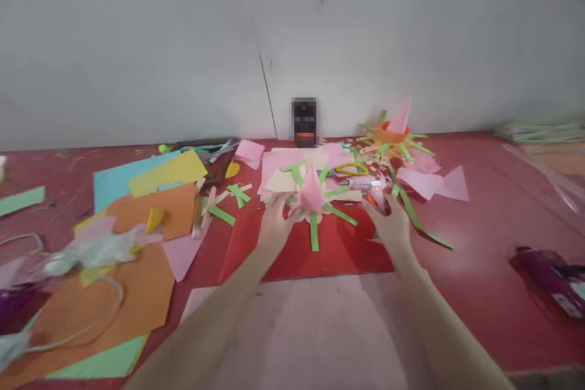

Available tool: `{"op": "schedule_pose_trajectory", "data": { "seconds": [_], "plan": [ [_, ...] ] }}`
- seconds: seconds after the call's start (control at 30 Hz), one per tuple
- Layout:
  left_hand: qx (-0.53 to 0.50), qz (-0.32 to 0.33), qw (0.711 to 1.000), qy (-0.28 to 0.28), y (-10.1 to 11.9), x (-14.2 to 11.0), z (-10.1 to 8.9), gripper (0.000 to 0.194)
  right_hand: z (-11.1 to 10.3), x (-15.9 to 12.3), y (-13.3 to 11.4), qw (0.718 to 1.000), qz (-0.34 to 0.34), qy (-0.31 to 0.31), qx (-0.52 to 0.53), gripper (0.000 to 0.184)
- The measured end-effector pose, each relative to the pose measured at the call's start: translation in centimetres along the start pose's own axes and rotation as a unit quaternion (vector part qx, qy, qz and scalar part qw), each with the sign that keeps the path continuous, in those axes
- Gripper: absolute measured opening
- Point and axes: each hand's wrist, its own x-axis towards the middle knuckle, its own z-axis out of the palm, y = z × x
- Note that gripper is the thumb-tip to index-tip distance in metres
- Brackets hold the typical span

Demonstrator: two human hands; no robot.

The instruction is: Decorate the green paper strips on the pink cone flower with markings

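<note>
"Pink paper cone (311, 192): position?"

"Above the red sheet (292, 256), green strips (314, 233) radiating from its base."

"Left hand (276, 219)?"

"Partly closed, fingertips on the left edge of the base."

"Right hand (392, 223)?"

"Partly open, fingers curved at the glue gun (368, 183); firmness of grip cannot be determined."

"Adjacent items?"

"Yellow-handled tool (359, 167) behind; second flower (393, 138) behind, to the right."

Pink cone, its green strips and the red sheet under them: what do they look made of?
The pink cone looks like matte paper, folded or rolled to a point. The green strips seem matte paper too: thin, flat, straight-edged. The red sheet may be card or plastic: smooth, evenly coloured, its gloss unclear.
</note>
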Motion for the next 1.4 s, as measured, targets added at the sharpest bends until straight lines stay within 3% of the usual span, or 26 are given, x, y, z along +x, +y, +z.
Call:
{"op": "schedule_pose_trajectory", "data": {
  "seconds": [0.13, 0.37, 0.53, 0.83, 1.4],
  "plan": [
    [-0.010, 0.004, 1.000, -0.009, 0.0, -0.8, -0.4, 0.018, 0.3, -0.5, -0.1, 0.999, -0.020, -0.034, -0.014, 0.068],
    [-0.012, 0.044, 0.991, -0.129, 1.3, -1.5, -0.2, 0.013, 0.3, -1.0, 0.4, 0.983, -0.103, -0.105, -0.111, 0.059],
    [0.011, 0.039, 0.984, -0.171, 1.3, -1.7, 0.2, 0.019, -0.1, -1.2, 0.0, 0.966, -0.120, -0.123, -0.191, 0.057],
    [0.029, 0.026, 0.983, -0.182, 1.3, -1.7, 0.4, 0.025, -0.1, -1.3, 0.2, 0.962, -0.134, -0.116, -0.209, 0.059],
    [-0.006, 0.045, 0.983, -0.177, 0.8, -1.6, 0.3, 0.012, 0.1, -1.3, 0.1, 0.965, -0.119, -0.118, -0.199, 0.058]
  ]
}}
